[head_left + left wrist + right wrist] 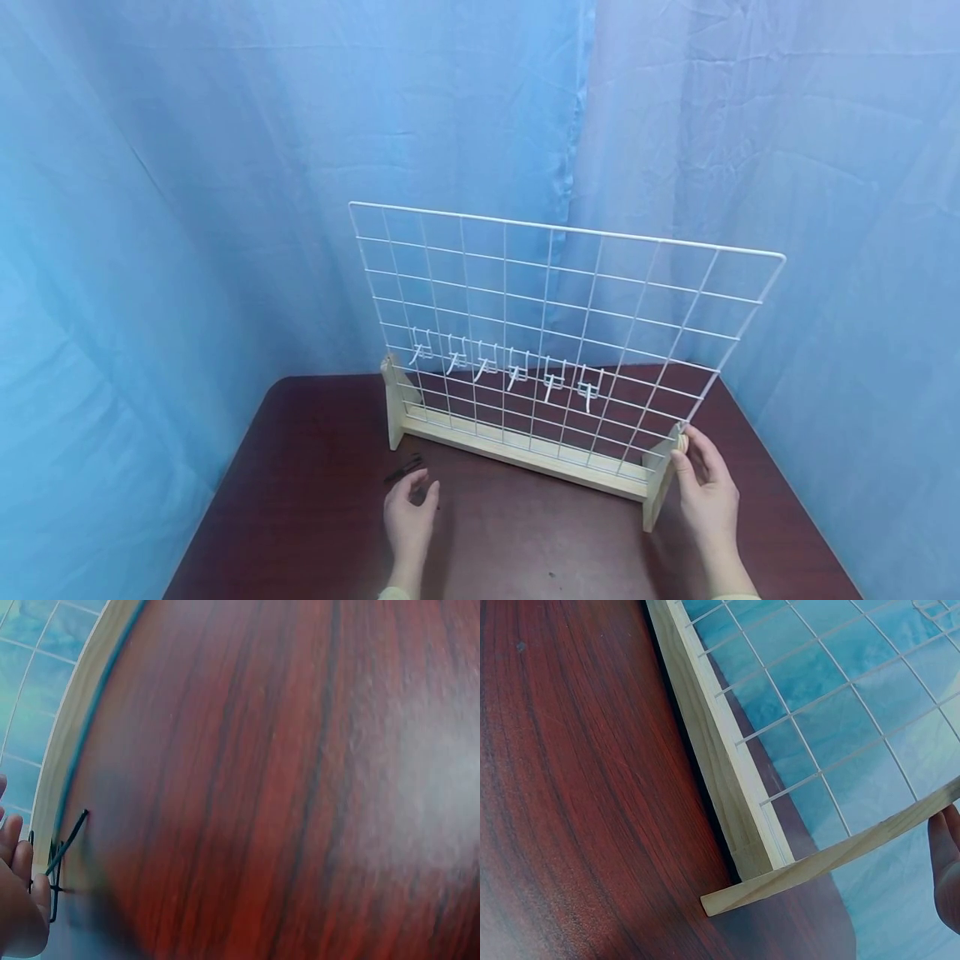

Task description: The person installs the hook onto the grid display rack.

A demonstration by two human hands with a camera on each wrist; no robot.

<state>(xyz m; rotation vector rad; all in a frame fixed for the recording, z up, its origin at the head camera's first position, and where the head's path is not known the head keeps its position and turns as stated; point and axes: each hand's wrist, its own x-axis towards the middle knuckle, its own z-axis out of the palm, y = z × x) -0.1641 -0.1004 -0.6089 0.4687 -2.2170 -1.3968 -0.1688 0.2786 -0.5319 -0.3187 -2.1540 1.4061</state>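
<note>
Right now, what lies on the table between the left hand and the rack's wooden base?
Head view: small black clips by the left hand; otherwise bare table before the wooden base.

Head cam looks forward and down from above the table [315, 517], taking in the whole wire grid rack [555, 333] and both hands; left wrist cam sits very near the tabletop, skimming the wood, with probably the rack's wooden base [71, 742] at its left edge; right wrist cam is close on the rack's right foot [817, 870]. All three share table and rack.
</note>
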